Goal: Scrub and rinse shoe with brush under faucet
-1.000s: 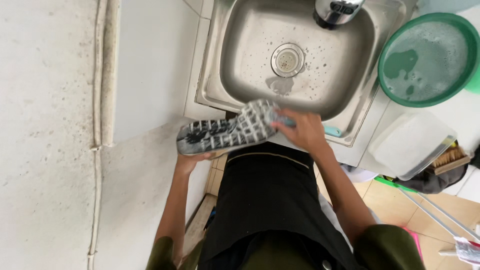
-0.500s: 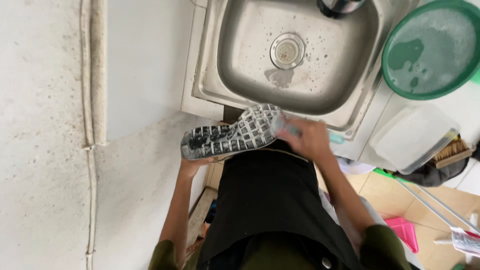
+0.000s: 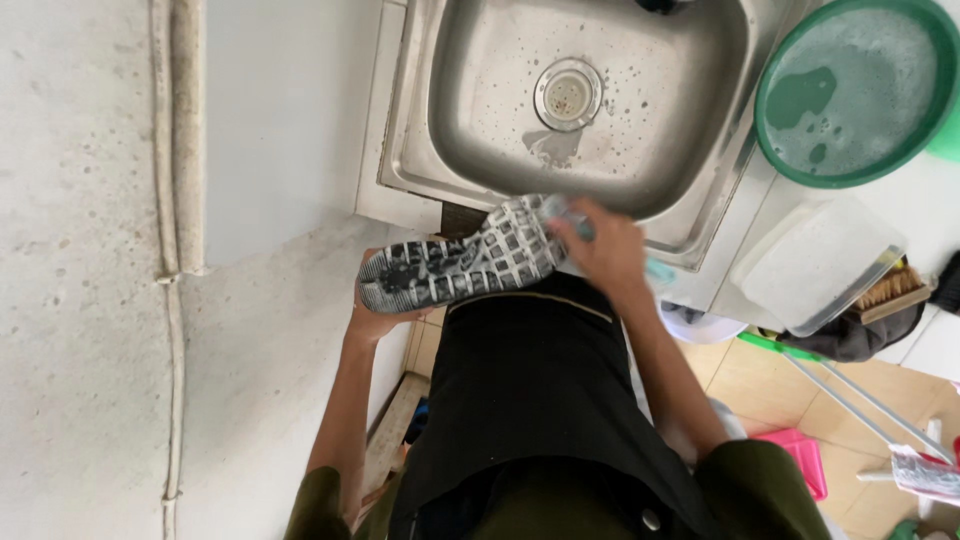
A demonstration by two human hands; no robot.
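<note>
Steel sink [image 3: 480,110] fills the top of the head view, wet and speckled with suds, its drain [image 3: 567,93] open and no standing water in it. Just below its near rim a shoe [image 3: 462,262] is held sole-up, the grey lattice tread facing the camera, toe end to the left. The left hand [image 3: 372,318] is under the toe end, clamped on the shoe from below; only its edge shows. The right hand [image 3: 605,250] is closed at the heel end on a pale blue-green brush [image 3: 655,270], whose handle pokes out beyond the wrist; its head is hidden by the hand.

The shoe hangs partly outside the sink, over a dark apron [image 3: 530,380], so drips and suds would likely fall on the apron or the floor rather than into the basin. The wet sole also looks slippery; a hard stroke at the heel could twist it out of the left hand, which grips only the toe.

On the surface to the right, a green basin [image 3: 772,60] holds cloudy, soapy water with a few bubbles. Beside it lies a clear plastic tub [image 3: 815,265]; what is in it I cannot tell. A wooden scrub brush [image 3: 890,292] rests just past the tub.
</note>
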